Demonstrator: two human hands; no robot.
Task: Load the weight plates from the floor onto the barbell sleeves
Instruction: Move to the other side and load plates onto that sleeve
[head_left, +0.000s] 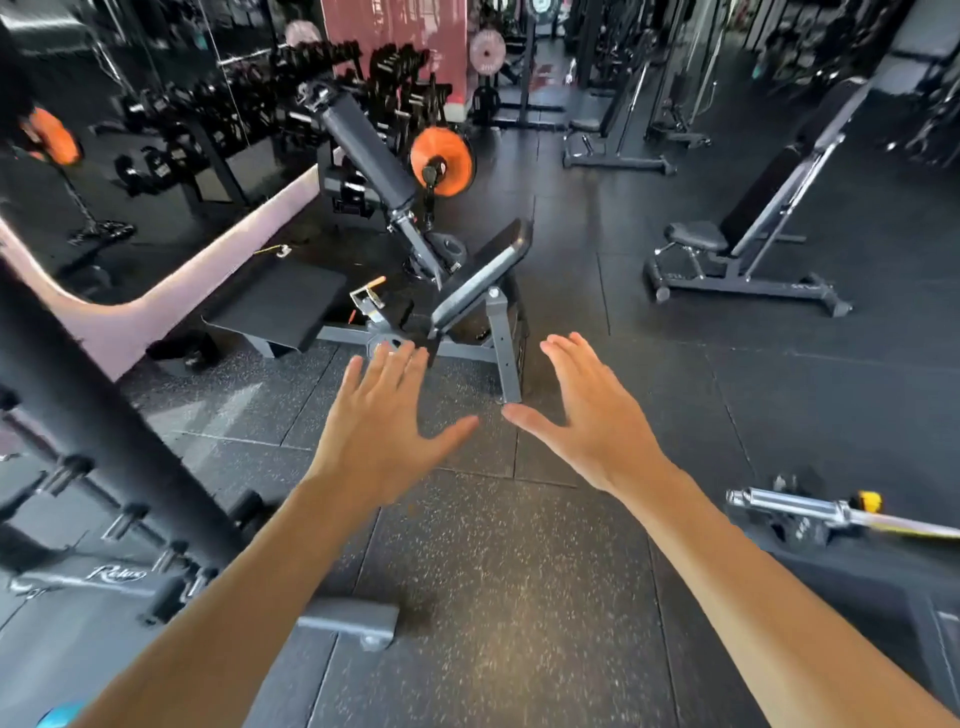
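Note:
My left hand (384, 421) and my right hand (587, 410) are stretched out in front of me above the speckled rubber floor, fingers straight and spread, holding nothing. A chrome barbell sleeve (789, 506) with a yellow band pokes in from the right edge, low and to the right of my right forearm. An orange weight plate (444, 158) sits on a machine's peg farther ahead, beyond both hands. No plate lying on the floor shows near my hands.
A grey leg machine (467, 291) stands just beyond my fingertips. A black rack upright (104, 415) with pegs slants across the left. An adjustable bench (753, 228) stands at the right. Dumbbell racks (311, 93) line the back left. A grey foot bracket (353, 621) lies below my left forearm.

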